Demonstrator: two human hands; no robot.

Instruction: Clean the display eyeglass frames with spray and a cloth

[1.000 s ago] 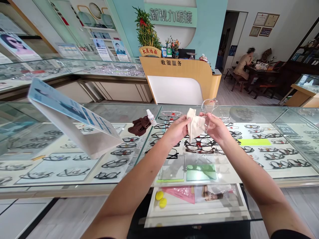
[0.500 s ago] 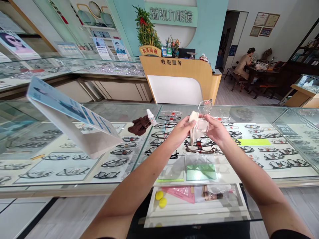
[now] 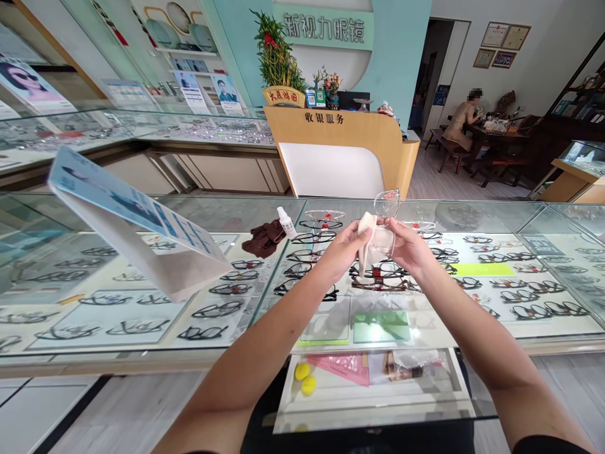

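Note:
A pair of clear-framed eyeglasses (image 3: 388,203) is held up above the glass display counter (image 3: 331,343), one lens standing above the fingers and the other below. My right hand (image 3: 407,244) pinches the frame near its middle. Between the thumb and fingers of my left hand (image 3: 344,249) is a cream cleaning cloth (image 3: 365,243), folded against the lower lens. Left of the hands, a white spray bottle (image 3: 286,222) stands on the counter, touching or very near a crumpled brown cloth (image 3: 263,239).
Rows of eyeglasses (image 3: 231,289) lie under the glass. A folded blue-and-white sign (image 3: 142,221) stands on the left. Below the counter edge, an open drawer (image 3: 378,403) holds two yellow round pieces (image 3: 305,378) and a pink sheet (image 3: 343,367). A person (image 3: 463,123) sits at a far table.
The eyeglasses have shifted and tilted very slightly in my right hand. The cloth in my left hand has moved a little at the lower lens.

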